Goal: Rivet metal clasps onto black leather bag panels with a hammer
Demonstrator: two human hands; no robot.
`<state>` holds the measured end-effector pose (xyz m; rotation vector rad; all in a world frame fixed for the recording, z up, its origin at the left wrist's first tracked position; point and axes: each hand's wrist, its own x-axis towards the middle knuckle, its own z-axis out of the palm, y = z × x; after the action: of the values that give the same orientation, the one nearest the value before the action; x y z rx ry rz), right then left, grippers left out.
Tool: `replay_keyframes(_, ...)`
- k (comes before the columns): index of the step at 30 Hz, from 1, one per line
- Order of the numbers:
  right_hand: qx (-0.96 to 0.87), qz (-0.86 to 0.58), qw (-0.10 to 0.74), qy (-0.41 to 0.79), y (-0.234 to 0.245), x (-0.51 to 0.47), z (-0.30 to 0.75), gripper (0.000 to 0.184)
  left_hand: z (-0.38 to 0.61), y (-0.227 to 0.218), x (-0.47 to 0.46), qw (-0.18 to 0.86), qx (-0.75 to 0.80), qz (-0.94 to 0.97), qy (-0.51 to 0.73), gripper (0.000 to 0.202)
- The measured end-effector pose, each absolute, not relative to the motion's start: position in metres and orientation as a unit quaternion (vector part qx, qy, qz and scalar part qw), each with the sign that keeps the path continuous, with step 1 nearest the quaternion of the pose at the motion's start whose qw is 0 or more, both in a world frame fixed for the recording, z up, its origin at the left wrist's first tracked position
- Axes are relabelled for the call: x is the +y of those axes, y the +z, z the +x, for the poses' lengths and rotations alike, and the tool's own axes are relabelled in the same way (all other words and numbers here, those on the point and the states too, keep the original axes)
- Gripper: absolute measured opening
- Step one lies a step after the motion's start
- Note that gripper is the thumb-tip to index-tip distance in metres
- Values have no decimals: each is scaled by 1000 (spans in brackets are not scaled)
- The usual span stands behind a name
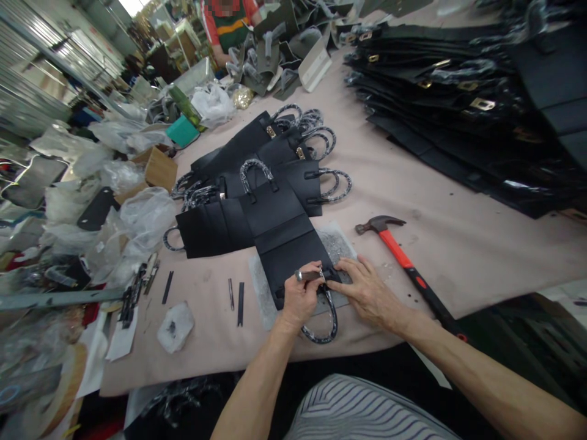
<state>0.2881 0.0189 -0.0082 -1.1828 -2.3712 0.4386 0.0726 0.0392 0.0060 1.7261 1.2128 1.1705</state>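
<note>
A black bag panel [293,244] lies flat on the table, its near end over a pale slab [261,287]. A black bag handle [332,321] in clear plastic wrap loops from that end towards me. My left hand [300,296] is closed round a short tool with a brown handle [310,276] and a metal end cap, held over the panel's near edge; its tip is hard to make out. Beside it my right hand [367,293] lies with fingers stretched out, thumb and fingertips touching the panel's edge near the handle's base.
A claw hammer [403,263] with a red and black grip lies to the right. Black bag pieces [275,150] overlap beyond the panel, and a tall stack [458,110] stands at far right. Small strips [241,304] and a plastic bag [175,327] lie left. A person [232,27] is across the table.
</note>
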Motion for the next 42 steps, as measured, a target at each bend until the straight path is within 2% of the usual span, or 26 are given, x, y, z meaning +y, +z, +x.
replay_keyframes(8, -838, -427, 273, 202, -7, 17, 290, 43, 78, 6, 34, 295, 463, 708, 444, 15)
replay_keyframes(29, -817, -437, 321, 197, -11, 15, 287, 39, 79, 6, 28, 237, 478, 721, 443, 9)
replay_keyframes(34, -791, -466, 333, 214, -2, 28, 284, 32, 81, 8, 27, 232, 467, 731, 441, 11)
replay_keyframes(38, -779, -522, 281, 204, 13, 63, 274, 20, 81, 9, 28, 236, 465, 729, 443, 11)
replay_keyframes(42, -801, -545, 150, 198, 31, 93, 264, 8, 79, 6, 28, 259, 500, 701, 437, 14)
